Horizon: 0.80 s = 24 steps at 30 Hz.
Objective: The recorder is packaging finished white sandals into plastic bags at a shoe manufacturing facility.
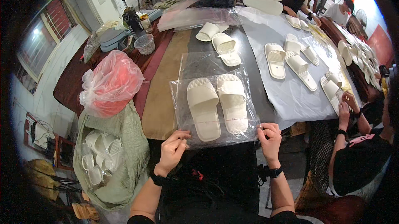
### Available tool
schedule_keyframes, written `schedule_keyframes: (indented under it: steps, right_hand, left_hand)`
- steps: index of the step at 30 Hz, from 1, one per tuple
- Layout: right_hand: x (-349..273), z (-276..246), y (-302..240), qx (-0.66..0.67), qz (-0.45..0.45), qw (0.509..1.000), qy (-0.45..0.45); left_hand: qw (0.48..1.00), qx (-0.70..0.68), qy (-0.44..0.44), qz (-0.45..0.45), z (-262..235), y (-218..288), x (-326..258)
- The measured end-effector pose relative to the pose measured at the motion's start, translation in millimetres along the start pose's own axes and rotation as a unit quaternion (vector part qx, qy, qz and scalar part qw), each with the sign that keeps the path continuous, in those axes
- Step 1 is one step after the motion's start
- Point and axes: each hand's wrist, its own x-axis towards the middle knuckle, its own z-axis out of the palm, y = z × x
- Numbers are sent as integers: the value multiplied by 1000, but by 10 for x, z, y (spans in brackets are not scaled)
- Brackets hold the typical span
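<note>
A pair of white slide slippers [203, 109] lies side by side inside a clear plastic bag [181, 99] near the table's front edge. With its fingers pinched, my left hand [171, 151] grips the bag's near left corner. My right hand [270, 141] holds the near right corner the same way, so the near edge stretches between them. Beneath the bag's far edge another clear sheet or bag shows. Just beyond it lie more white slippers [226, 48], unbagged as far as I can see.
Several loose slippers [275, 60] lie on the grey sheet at right, where co-workers' hands [347, 106] handle others. Flat clear bags [195, 18] are stacked at the far side. At left are a red-filled plastic bag [113, 84] and a green sack [135, 141] containing bagged slippers.
</note>
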Motion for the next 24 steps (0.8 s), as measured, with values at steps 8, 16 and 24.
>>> schedule_keyframes:
  steps: [8,16,24]
  right_hand:
    - [103,93,-95,-58,31,998,6]
    - [186,30,-70,-80,-11,996,-25]
    - [202,-177,-575,306,143,930,-145]
  left_hand:
    - [993,83,78,-5,151,-89,-62]
    - [867,424,-118,233,312,94,110]
    - [915,365,-75,157,526,316,204]
